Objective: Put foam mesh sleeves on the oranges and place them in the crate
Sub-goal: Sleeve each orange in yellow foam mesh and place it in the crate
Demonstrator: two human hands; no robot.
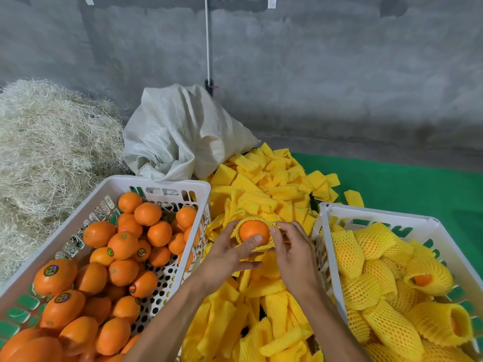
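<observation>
A: Surface and room?

B: Green mat (407, 184) underfoot, grey concrete wall (313, 74) behind. Straw pile (47, 142) far left, white woven sack (180, 134) beside it. A thin white pipe (207, 40) ran down the wall to a black fitting.

A: Task items?

B: One orange (254, 231) was held between both hands above the loose pile of yellow sleeves (264, 189), part-way inside a foam mesh sleeve (258, 247) whose rim ringed it. Left hand (230, 253) curled under and around fruit and sleeve, thumb on the peel. Right hand (294, 253) pinched the sleeve rim at the orange's right side.

A: Crates?

B: Left crate (162, 182) held bare oranges (122, 245); right crate (376, 214) held sleeved oranges (376, 240).

A: Labels?

B: Round stickers (51, 270) on several bare oranges, dark with a green-yellow mark; text too small to read. Green lettering on the crate walls, seen through cutouts, not legible.
</observation>
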